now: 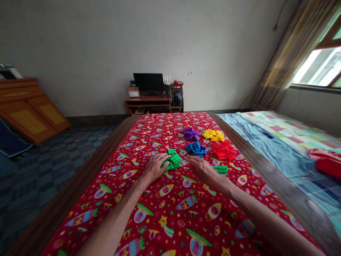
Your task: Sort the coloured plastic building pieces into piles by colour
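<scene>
Several green pieces [174,160] lie in a pile on the red patterned cloth [165,192]. My left hand [156,167] rests against the left side of this pile, its fingers apart. My right hand [201,167] is over the cloth to the right of the pile, fingers stretched out and nothing visible in them. Beyond its wrist, more green pieces [220,169] lie partly hidden. Blue pieces [196,149] are just past my right hand. Farther off are purple pieces [190,134] and yellow pieces [213,135], with red pieces [223,150] nearer on the right.
Dark wooden edges [255,163] border the cloth. A bed [266,142] with a blue and checked cover stands on the right. A desk [149,100] with a monitor [148,83] is against the far wall, and a wooden cabinet [32,113] stands at the left.
</scene>
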`<action>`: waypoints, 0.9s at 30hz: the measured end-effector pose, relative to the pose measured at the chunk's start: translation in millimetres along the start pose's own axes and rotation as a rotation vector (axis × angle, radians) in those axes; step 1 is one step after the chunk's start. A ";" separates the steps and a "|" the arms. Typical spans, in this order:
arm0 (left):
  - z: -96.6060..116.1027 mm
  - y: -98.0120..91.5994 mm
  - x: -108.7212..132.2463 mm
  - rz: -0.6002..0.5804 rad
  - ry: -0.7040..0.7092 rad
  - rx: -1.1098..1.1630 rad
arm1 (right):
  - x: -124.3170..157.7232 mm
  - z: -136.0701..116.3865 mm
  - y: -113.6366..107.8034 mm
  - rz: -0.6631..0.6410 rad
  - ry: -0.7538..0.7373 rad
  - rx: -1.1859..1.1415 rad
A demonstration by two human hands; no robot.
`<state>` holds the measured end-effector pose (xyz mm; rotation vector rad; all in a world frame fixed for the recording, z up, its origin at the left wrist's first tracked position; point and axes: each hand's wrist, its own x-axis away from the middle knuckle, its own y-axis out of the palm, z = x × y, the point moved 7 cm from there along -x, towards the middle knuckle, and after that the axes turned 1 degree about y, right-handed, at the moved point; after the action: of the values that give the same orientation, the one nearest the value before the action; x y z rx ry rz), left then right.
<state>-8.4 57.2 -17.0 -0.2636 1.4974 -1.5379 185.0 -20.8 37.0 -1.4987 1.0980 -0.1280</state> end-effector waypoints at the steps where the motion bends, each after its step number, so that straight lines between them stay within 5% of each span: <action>1: -0.6 0.7 0.0 -0.001 -0.004 -0.005 | -12.4 -6.2 14.7 -0.011 -0.015 0.027; 5: -1.0 1.8 0.4 0.014 0.011 -0.010 | -42.0 -11.5 65.4 -0.050 0.030 0.153; 8: -1.1 1.8 0.4 0.024 0.026 -0.010 | -42.4 -8.8 72.5 -0.068 0.012 0.161; 19: -0.1 -0.4 -0.3 0.023 0.025 0.028 | 32.3 12.1 -21.1 -0.008 0.046 0.137; 27: -2.4 0.0 -1.4 0.025 0.017 0.040 | 81.3 46.5 -55.1 0.104 0.146 0.300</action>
<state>-9.3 59.9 -17.0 -0.2085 1.4758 -1.5524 289.0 -51.2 29.1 -1.1761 1.2129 -0.3200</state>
